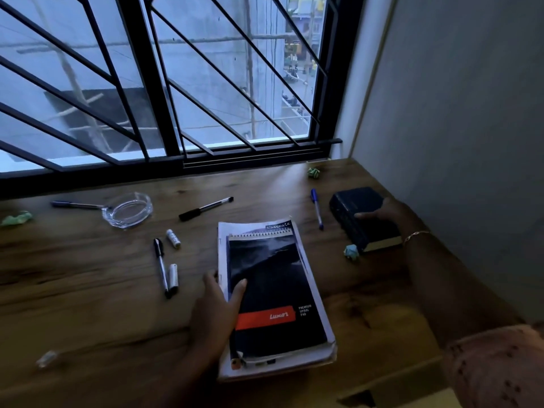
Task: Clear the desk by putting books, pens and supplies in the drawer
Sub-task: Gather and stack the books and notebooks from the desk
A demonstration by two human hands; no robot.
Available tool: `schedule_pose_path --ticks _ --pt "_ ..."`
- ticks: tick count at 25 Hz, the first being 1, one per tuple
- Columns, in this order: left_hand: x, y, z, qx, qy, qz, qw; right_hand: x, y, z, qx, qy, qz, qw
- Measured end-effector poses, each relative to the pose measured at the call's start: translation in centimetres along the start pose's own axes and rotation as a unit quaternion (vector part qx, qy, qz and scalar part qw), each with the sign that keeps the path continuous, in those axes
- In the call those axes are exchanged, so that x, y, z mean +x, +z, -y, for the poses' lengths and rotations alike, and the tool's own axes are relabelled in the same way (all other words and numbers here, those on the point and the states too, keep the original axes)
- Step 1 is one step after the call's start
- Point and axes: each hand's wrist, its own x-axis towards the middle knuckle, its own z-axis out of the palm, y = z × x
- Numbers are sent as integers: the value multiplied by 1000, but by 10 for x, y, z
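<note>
Wood desk, L hand gripping notebooks, R hand holding book (thick)

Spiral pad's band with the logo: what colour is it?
Orange-red band on the spiral pad, against its dark cover; clearest in the head view.
</note>
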Motion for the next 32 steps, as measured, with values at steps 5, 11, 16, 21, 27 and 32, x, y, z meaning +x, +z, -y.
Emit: schedule_pose_path --ticks 5,11,16,21,27,32 --pt "2 3 -6 151 5 -14 988 8 -6 1 147 67 86 983" --pt "-1 4 -5 140 7 -31 990 21 -13 -6 180 118 124 969" --pt "0 6 -3 131 5 -33 991 18 -16 -4 206 108 123 965" --pt "0 7 -3 149 -13 -37 988 27 -36 2 286 36 92 953" --pt "-2 8 -4 117 -5 -48 992 -22 -24 15 436 -77 114 889" --pt "-6 6 -3 96 -8 -58 994 -104 71 41 429 -43 224 874"
